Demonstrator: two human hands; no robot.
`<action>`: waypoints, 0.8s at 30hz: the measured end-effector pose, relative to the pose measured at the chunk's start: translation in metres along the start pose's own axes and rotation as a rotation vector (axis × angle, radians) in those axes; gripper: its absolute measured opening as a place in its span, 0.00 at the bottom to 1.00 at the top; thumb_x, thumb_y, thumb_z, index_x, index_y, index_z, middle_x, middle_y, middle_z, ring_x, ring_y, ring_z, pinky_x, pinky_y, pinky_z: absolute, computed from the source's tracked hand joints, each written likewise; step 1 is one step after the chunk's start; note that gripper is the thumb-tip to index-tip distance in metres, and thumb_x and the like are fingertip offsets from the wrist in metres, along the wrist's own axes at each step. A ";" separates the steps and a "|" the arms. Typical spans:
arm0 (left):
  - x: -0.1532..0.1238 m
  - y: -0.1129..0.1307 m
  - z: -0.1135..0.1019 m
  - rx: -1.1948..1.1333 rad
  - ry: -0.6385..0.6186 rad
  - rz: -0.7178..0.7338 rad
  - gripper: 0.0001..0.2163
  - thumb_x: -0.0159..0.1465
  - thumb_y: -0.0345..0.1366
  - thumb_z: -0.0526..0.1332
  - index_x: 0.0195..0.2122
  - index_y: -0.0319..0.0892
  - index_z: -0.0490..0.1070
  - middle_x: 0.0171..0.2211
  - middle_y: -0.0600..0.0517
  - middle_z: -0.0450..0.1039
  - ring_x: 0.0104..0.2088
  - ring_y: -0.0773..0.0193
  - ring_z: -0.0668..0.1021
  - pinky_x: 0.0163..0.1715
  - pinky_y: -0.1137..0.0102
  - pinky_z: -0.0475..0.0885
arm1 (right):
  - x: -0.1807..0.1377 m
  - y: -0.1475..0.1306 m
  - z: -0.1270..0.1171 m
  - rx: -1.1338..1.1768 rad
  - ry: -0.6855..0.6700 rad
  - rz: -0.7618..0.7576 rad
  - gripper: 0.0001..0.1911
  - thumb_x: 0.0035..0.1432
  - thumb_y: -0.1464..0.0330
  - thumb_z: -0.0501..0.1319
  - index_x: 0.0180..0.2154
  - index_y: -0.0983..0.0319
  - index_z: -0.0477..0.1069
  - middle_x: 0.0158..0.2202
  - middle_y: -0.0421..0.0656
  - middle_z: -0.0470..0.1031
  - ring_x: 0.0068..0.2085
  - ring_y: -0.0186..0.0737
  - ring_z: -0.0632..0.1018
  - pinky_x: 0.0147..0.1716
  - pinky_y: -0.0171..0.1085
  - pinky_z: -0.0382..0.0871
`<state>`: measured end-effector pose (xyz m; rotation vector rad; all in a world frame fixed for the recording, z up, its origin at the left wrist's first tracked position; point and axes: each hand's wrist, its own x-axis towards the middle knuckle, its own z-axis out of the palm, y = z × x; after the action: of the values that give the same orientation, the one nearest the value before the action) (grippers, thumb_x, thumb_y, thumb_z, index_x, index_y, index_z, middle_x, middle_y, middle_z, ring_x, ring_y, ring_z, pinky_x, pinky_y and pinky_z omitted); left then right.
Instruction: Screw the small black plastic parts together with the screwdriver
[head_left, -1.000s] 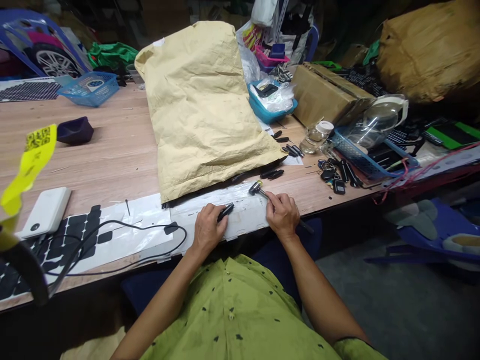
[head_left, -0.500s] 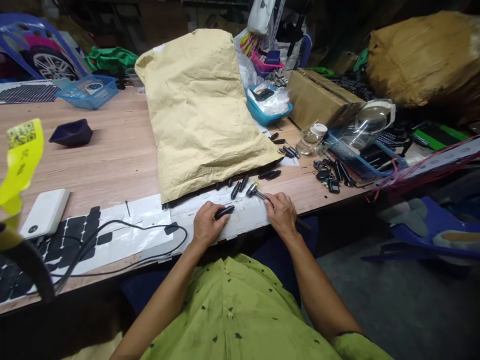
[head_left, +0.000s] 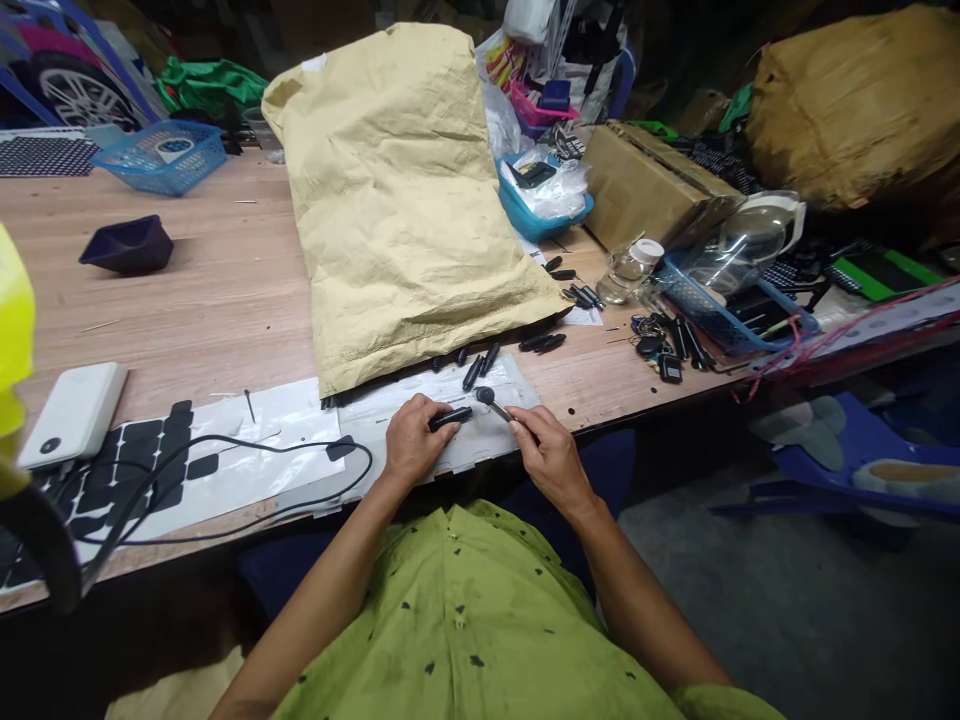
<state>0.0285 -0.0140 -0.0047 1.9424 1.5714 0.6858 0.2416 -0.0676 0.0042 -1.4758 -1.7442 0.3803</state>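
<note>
My left hand (head_left: 411, 442) is closed around a small black cylindrical part (head_left: 451, 417) and holds it down on a white sheet (head_left: 450, 400) at the table's near edge. My right hand (head_left: 545, 456) grips a small hammer (head_left: 495, 405) by its handle. The hammer's head hangs just right of the black part's tip. Several more black parts (head_left: 474, 366) lie loose on the sheet beyond my hands, at the mouth of a large brown paper sack (head_left: 405, 200).
A white power bank (head_left: 71, 412) with a black cable (head_left: 247, 455) and black pads on a white sheet (head_left: 157, 465) lie at the left. A blue basket (head_left: 735, 310), a glass jar (head_left: 628, 272), a cardboard box (head_left: 645, 185) and keys (head_left: 660, 350) crowd the right.
My right hand has pulled the hammer leftward and nearer, bringing its head next to the black part. Several loose black parts came into view by the sack's mouth. My left hand keeps its grip.
</note>
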 end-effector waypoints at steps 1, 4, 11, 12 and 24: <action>0.000 0.001 0.000 -0.004 -0.002 -0.006 0.07 0.59 0.35 0.67 0.39 0.49 0.81 0.34 0.53 0.74 0.38 0.60 0.76 0.40 0.67 0.71 | -0.001 -0.004 0.001 0.018 -0.023 -0.005 0.15 0.69 0.64 0.54 0.49 0.56 0.78 0.39 0.45 0.79 0.42 0.41 0.80 0.43 0.39 0.76; 0.001 0.003 0.000 -0.015 -0.002 -0.019 0.07 0.59 0.35 0.67 0.39 0.50 0.81 0.34 0.54 0.74 0.37 0.60 0.76 0.39 0.67 0.71 | -0.002 -0.014 0.003 0.058 -0.087 -0.031 0.16 0.69 0.65 0.54 0.51 0.55 0.77 0.39 0.44 0.79 0.41 0.40 0.80 0.42 0.38 0.76; 0.001 0.012 0.000 -0.039 0.007 -0.092 0.09 0.56 0.31 0.68 0.38 0.49 0.79 0.35 0.55 0.73 0.38 0.61 0.77 0.40 0.68 0.71 | 0.001 -0.024 0.005 0.069 -0.076 -0.070 0.16 0.69 0.67 0.54 0.52 0.55 0.76 0.40 0.44 0.79 0.42 0.39 0.80 0.42 0.37 0.76; 0.002 0.013 0.000 -0.042 0.008 -0.104 0.09 0.56 0.30 0.68 0.37 0.48 0.79 0.35 0.55 0.73 0.39 0.61 0.77 0.40 0.68 0.71 | 0.001 -0.024 0.005 0.063 -0.070 -0.069 0.15 0.69 0.67 0.55 0.52 0.55 0.76 0.39 0.44 0.79 0.42 0.39 0.80 0.42 0.37 0.76; 0.000 0.012 0.002 -0.023 0.010 -0.055 0.08 0.56 0.30 0.68 0.37 0.48 0.77 0.35 0.54 0.74 0.40 0.59 0.76 0.41 0.66 0.70 | -0.004 -0.016 0.010 0.034 -0.082 -0.049 0.15 0.69 0.67 0.54 0.50 0.55 0.77 0.39 0.44 0.80 0.41 0.40 0.81 0.41 0.37 0.76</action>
<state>0.0387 -0.0160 0.0023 1.8748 1.6096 0.6888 0.2228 -0.0735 0.0071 -1.4086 -1.8256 0.4480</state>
